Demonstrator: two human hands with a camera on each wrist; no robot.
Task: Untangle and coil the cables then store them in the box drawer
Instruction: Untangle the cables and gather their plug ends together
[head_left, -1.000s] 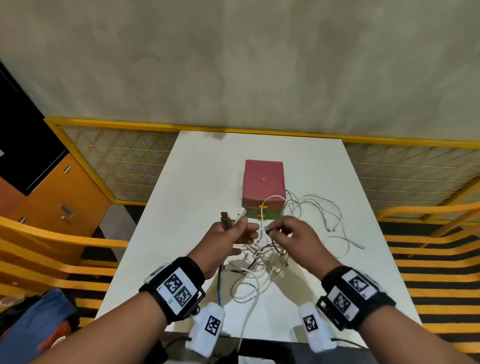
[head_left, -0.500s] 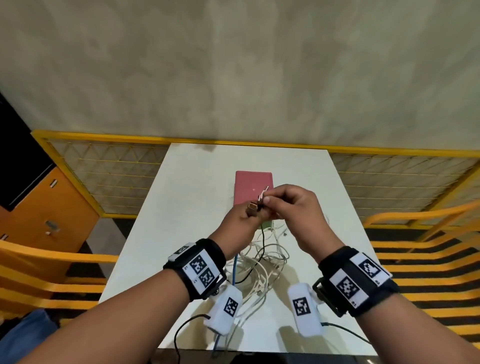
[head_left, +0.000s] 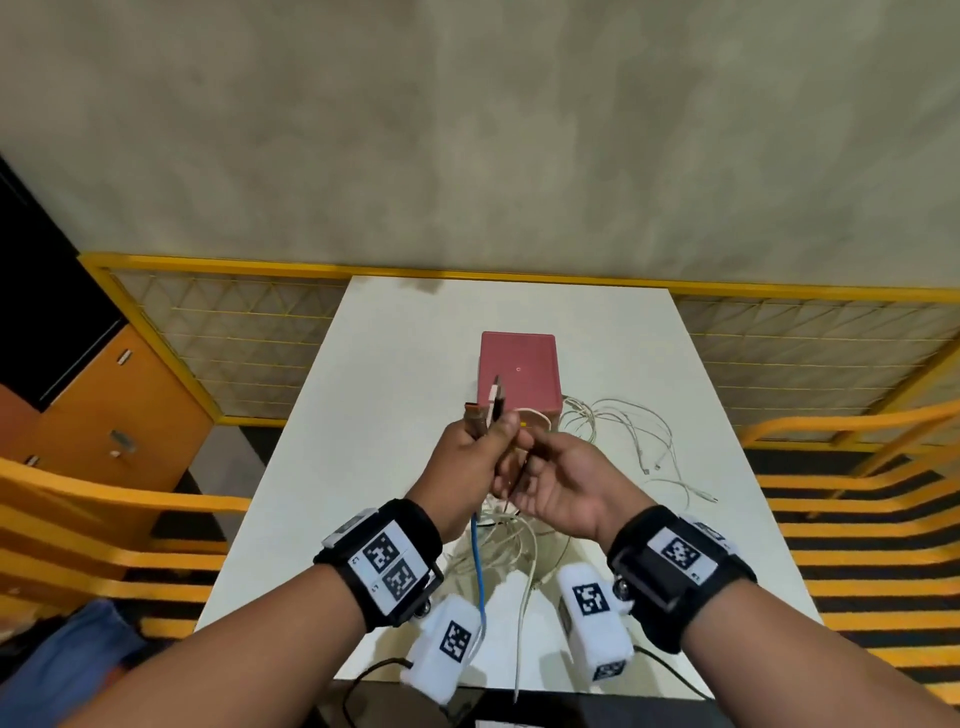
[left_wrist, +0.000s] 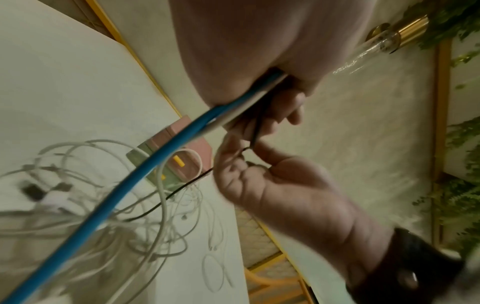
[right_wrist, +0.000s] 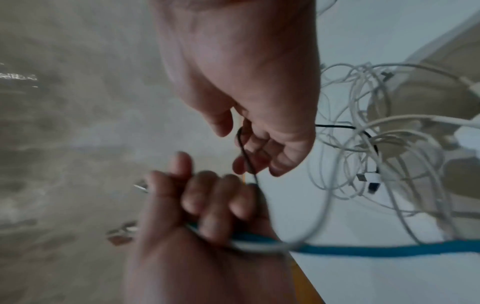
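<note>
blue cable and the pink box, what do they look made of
Blue cable: probably rubbery plastic sheath, matte; it hangs in a smooth curve from the left hand. Pink box: likely matte plastic or painted board, judging by its flat, even, glare-free top; cannot tell which.

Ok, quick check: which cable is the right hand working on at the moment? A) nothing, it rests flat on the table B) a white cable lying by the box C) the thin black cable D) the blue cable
C: the right hand has its fingers curled round the thin black cable, while the blue cable runs out of the left hand, which grips it with other cable ends.
</note>
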